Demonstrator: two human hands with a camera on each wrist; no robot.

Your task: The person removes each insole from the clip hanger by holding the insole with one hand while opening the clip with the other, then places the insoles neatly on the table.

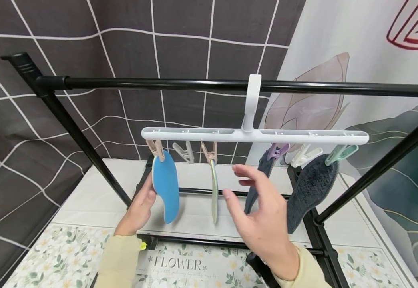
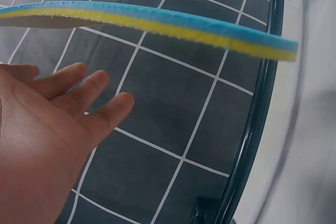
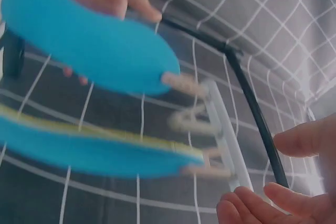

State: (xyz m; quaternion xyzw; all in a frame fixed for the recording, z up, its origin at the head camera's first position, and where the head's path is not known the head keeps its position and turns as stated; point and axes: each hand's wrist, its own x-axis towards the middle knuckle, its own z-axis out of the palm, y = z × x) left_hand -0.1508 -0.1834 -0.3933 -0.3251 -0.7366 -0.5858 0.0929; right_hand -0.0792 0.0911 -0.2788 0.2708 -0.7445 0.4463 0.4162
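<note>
A white clip hanger (image 1: pixel 194 135) holds several insoles by their ends in small clothes pegs. On its left hangs a blue insole (image 1: pixel 166 188) in a beige peg (image 1: pixel 156 149). My left hand (image 1: pixel 137 212) is beside it, fingers partly hidden behind its edge; contact cannot be told. The left wrist view shows that hand's fingers (image 2: pixel 100 108) extended below a blue-and-yellow insole edge (image 2: pixel 157 22). Another insole (image 1: pixel 214 192) hangs edge-on from a second beige peg. My right hand (image 1: pixel 263 224) is raised to its right, fingers spread, holding nothing. Two dark grey fuzzy insoles (image 1: pixel 313 188) hang farther right.
The hanger hooks over a black rail (image 1: pixel 158 84) of a black drying rack. An unused grey peg (image 1: pixel 184 152) and a white peg (image 1: pixel 305 155) hang among the others. A floral cloth (image 1: pixel 68 256) covers the surface below. A dark checked curtain (image 1: pixel 122 52) stands behind.
</note>
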